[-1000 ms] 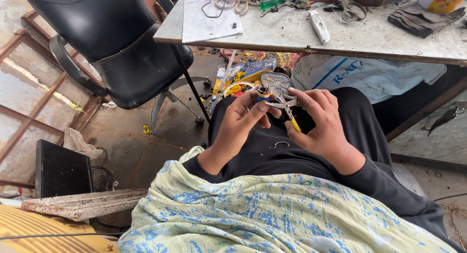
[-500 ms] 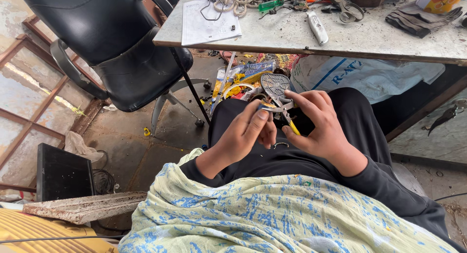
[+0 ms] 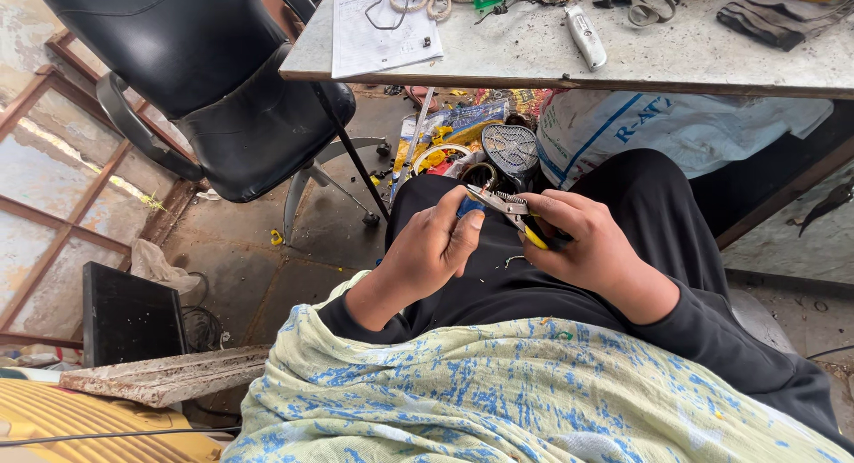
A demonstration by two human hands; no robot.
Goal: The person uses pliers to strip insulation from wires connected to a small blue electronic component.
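My right hand [image 3: 592, 245] grips a pair of pliers [image 3: 509, 211] with yellow and black handles, jaws pointing left over my lap. My left hand [image 3: 436, 249] is closed around a small blue piece right at the plier jaws, thumb and fingers pinching it. Both hands hover above my black trousers [image 3: 569, 294], where a few small wire bits lie. A yellow-green cloth with blue print [image 3: 498, 392] covers my chest in the foreground.
A grey worktable [image 3: 623, 49] at the top carries a paper sheet [image 3: 378, 32], rope, tools and a folded cloth. A black office chair [image 3: 222, 89] stands left. Clutter and a white sack [image 3: 658, 125] lie under the table. A black box [image 3: 124, 316] sits lower left.
Both hands have stayed together over my lap, shifting slightly lower in view. The left fingers have closed tighter by the plier jaws.
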